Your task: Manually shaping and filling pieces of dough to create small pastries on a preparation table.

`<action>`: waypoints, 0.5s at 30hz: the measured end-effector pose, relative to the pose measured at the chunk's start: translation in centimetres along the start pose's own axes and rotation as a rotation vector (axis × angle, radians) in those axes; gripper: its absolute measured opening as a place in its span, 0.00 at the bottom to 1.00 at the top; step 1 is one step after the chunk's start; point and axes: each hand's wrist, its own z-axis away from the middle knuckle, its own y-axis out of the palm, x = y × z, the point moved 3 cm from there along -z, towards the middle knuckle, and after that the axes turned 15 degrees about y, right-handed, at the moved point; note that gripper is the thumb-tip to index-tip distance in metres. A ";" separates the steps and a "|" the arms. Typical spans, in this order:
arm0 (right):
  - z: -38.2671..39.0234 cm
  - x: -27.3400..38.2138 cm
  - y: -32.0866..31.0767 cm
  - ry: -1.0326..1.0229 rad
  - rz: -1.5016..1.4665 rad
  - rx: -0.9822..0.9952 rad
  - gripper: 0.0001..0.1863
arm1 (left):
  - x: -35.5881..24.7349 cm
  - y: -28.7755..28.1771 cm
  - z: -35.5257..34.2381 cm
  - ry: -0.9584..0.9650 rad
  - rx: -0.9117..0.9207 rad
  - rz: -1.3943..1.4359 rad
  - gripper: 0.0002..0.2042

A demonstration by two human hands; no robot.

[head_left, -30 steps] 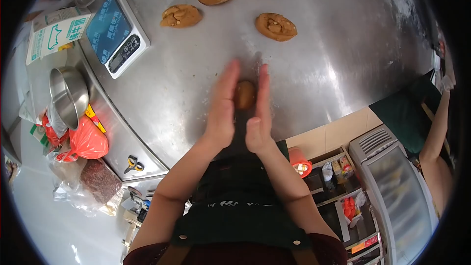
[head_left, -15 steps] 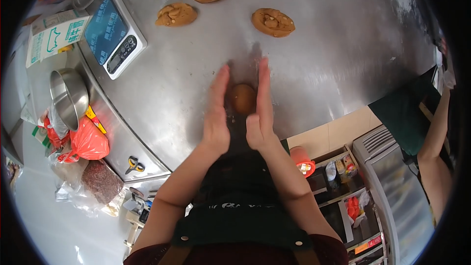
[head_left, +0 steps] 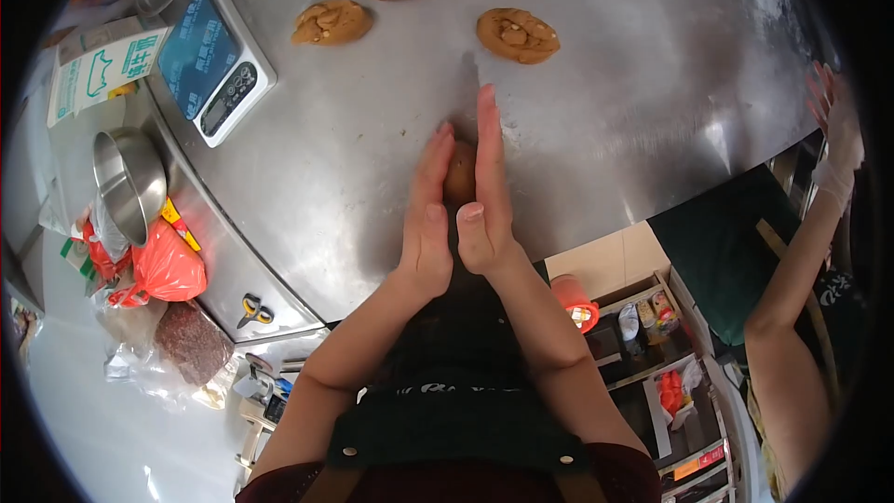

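A smooth brown ball of dough (head_left: 459, 177) rests on the steel table between my two palms, partly hidden by them. My left hand (head_left: 429, 205) stands on edge along its left side, fingers straight and together. On the other side my right hand (head_left: 491, 182) mirrors it, fingers stretched forward and thumb bent toward the left thumb. Both palms appear to touch the dough, with neither hand wrapped round it. Farther off lie several oval dough pieces with chunky tops, the nearest being a right-hand piece (head_left: 518, 35) and a left-hand piece (head_left: 331, 22).
At the left stand a white scale (head_left: 228, 84), a milk carton (head_left: 102, 74), a metal bowl (head_left: 130, 182) and a red plastic bag (head_left: 170, 261). Scissors (head_left: 254, 311) lie by the table edge. A co-worker's arm (head_left: 792, 279), hand gloved, reaches in from the right beside open drawers (head_left: 652, 363).
My hands have drawn closer together around the dough ball, the right one sliding slightly forward. At the right, the co-worker has come farther into view, hand now over the table's edge.
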 end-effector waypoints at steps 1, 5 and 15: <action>0.0 -0.2 0.1 -0.002 -0.002 0.000 0.42 | 0.0 -0.1 0.0 0.001 0.001 -0.002 0.30; -0.5 -1.1 0.0 0.074 0.024 0.030 0.42 | 0.3 -0.2 -0.5 -0.102 0.005 0.017 0.32; -0.1 -1.6 0.8 0.024 0.119 -0.053 0.42 | 0.8 -0.1 -1.0 -0.071 0.143 -0.033 0.31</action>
